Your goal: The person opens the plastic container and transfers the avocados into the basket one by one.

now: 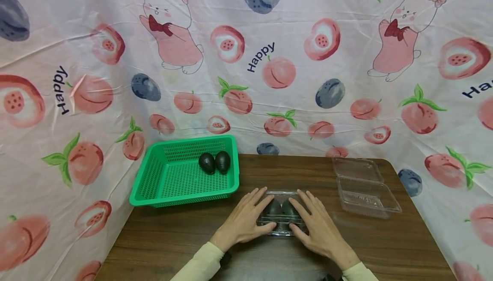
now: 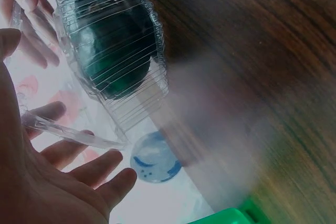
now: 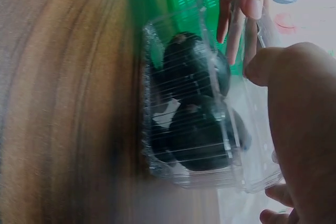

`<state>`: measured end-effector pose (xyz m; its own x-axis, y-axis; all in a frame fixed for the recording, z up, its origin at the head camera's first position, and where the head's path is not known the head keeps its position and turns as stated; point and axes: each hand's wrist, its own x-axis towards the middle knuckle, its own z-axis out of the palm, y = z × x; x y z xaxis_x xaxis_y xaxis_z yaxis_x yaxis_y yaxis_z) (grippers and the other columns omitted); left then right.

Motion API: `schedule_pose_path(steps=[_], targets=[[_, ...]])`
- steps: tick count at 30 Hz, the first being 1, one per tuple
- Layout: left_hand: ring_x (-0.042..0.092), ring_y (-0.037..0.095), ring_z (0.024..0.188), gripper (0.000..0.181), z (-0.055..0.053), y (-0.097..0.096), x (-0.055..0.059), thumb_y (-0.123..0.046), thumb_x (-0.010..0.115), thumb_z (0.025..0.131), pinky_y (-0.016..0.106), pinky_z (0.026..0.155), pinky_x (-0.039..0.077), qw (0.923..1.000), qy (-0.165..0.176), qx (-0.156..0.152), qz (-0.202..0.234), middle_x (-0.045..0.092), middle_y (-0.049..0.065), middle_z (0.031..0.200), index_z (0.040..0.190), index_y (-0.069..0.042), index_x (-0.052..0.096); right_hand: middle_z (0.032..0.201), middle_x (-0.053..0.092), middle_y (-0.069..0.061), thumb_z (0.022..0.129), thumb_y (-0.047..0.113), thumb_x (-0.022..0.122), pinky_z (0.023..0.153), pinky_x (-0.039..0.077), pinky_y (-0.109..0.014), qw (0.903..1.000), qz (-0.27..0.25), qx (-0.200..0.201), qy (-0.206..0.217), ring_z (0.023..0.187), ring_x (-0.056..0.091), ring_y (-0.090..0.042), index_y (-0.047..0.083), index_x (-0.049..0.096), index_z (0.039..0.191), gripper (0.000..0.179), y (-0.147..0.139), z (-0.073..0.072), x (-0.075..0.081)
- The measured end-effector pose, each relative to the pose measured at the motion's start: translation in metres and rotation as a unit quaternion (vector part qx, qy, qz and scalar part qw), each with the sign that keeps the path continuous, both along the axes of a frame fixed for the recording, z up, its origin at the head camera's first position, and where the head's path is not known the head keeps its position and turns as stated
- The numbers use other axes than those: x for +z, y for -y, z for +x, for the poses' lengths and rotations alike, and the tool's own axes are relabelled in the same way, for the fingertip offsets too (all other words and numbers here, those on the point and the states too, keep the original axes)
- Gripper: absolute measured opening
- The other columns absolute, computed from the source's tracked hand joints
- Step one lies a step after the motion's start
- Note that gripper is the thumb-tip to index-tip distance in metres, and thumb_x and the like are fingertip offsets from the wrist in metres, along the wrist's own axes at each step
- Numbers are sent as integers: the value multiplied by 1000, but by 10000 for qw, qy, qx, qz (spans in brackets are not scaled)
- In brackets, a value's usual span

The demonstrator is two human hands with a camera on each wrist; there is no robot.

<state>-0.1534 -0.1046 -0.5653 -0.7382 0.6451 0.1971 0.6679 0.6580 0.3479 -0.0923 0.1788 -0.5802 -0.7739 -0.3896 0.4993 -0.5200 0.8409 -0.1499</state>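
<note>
A clear plastic clamshell box (image 1: 284,231) sits on the table between both hands, with dark avocados (image 1: 274,208) inside. In the left wrist view, its lid (image 2: 79,136) stands slightly apart from the ribbed base. My left hand (image 1: 245,217) rests on the lid's left side, fingers spread and fairly straight. On the other side, my right hand (image 1: 320,226) touches the lid with extended fingers. The right wrist view shows dark avocados (image 3: 199,135) side by side through the ribbed wall, and my right thumb (image 3: 265,67) at the lid.
Back left on the wooden table (image 1: 169,234) stands a green perforated basket (image 1: 185,200), holding two avocados (image 1: 206,162) in its right part. An opened clear clamshell box (image 1: 366,195) lies at the right. A fruit-print cloth (image 1: 239,144) hangs behind and along both sides.
</note>
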Motion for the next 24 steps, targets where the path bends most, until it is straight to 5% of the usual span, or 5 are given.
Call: schedule_pose_path(steps=[13,24], targets=[[49,46,164,85,6,7,7,-61,74,104,68,127,49,9963,-852,-144,-42,49,12,178,174,-21,46,171,53,-25,98,39,86,116,52,-77,9999,-13,0,-104,153,55,-57,10,54,167,82,-7,2,15],[48,41,165,92,12,15,9,-62,76,102,66,129,48,9928,-1186,-84,-157,47,10,179,177,-24,39,168,56,-25,113,67,54,115,50,-77,9994,-145,-42,-299,152,55,-58,8,54,167,80,-14,8,22]])
